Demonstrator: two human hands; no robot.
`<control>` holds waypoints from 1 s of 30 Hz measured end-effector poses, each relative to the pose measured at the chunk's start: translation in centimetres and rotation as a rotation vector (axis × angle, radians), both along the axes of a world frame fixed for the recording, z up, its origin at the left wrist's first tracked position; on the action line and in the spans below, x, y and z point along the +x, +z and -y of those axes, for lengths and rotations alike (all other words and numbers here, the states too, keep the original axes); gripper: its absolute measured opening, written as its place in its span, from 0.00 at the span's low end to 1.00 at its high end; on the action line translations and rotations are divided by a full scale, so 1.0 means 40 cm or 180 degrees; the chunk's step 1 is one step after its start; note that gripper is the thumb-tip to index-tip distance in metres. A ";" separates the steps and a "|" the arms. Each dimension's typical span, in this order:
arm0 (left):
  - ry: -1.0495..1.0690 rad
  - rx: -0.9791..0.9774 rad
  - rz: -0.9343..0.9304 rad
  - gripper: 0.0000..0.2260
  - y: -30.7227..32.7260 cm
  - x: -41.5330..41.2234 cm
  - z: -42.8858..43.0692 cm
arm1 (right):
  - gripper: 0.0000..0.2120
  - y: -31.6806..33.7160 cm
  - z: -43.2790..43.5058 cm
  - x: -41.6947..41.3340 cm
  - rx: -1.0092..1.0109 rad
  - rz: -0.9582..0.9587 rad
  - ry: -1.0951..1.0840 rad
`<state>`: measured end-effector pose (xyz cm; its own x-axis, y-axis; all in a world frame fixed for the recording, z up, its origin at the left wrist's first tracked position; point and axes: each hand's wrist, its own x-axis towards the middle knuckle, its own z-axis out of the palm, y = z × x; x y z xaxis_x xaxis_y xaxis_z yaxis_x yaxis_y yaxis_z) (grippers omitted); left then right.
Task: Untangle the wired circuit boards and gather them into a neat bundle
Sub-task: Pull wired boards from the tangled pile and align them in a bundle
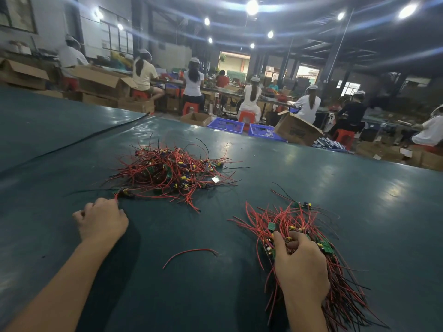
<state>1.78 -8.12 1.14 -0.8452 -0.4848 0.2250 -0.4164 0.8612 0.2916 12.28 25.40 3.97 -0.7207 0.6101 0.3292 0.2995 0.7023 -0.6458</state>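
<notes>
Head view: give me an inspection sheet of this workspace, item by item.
Surface: dark green sheet-covered table, glossy.
Job's things: tangled pile of red-wired green circuit boards at centre; gathered bundle of the same boards at right, wires trailing toward the person.
Clutter: one loose red wire between the hands.
Hands: left hand pinches a wire at the tangled pile's near edge; right hand grips the gathered bundle.
Cables: black line across the far left; cable or sheet edge, cannot tell.
Surroundings: seated workers, red stools, cardboard boxes, blue plastic crates.
</notes>
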 end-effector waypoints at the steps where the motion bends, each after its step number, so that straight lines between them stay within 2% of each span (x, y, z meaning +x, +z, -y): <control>1: -0.0086 0.0128 -0.0139 0.11 0.003 0.001 -0.005 | 0.20 0.001 0.003 -0.001 0.0034 -0.0035 0.0035; 4: -0.0456 0.0919 -0.0594 0.10 0.018 0.016 -0.046 | 0.17 0.003 0.031 -0.001 0.0144 -0.0389 0.0239; 6: -0.0707 0.1197 -0.0821 0.09 0.025 0.027 -0.088 | 0.13 0.002 0.062 0.000 0.0177 -0.0688 0.0468; 10: -0.1257 0.1472 -0.1204 0.08 0.032 0.049 -0.173 | 0.10 -0.017 0.119 -0.002 0.0218 -0.0853 0.1068; 12: -0.1607 0.1560 -0.1583 0.08 0.040 0.070 -0.221 | 0.09 -0.028 0.136 -0.005 -0.0008 -0.0780 0.1435; 15: -0.2258 0.1273 -0.1920 0.10 0.040 0.113 -0.288 | 0.07 -0.039 0.151 -0.014 -0.0577 -0.0739 0.1793; 19: -0.3190 0.0866 -0.1793 0.11 0.029 0.152 -0.333 | 0.11 -0.032 0.161 -0.024 -0.1887 -0.0608 0.2031; 22: -0.3803 0.0793 -0.1512 0.11 0.022 0.169 -0.356 | 0.15 -0.025 0.155 -0.030 -0.2603 -0.0598 0.1873; 26: -0.4078 0.0771 -0.1605 0.07 0.016 0.183 -0.368 | 0.08 -0.030 0.141 -0.038 -0.3402 -0.0682 0.1490; 28: -0.3975 0.1114 -0.1581 0.08 0.020 0.187 -0.366 | 0.06 -0.030 0.141 -0.040 -0.3368 -0.0848 0.1468; 30: -0.3570 0.2143 -0.1518 0.11 0.030 0.189 -0.368 | 0.07 -0.029 0.143 -0.040 -0.2932 -0.1113 0.1562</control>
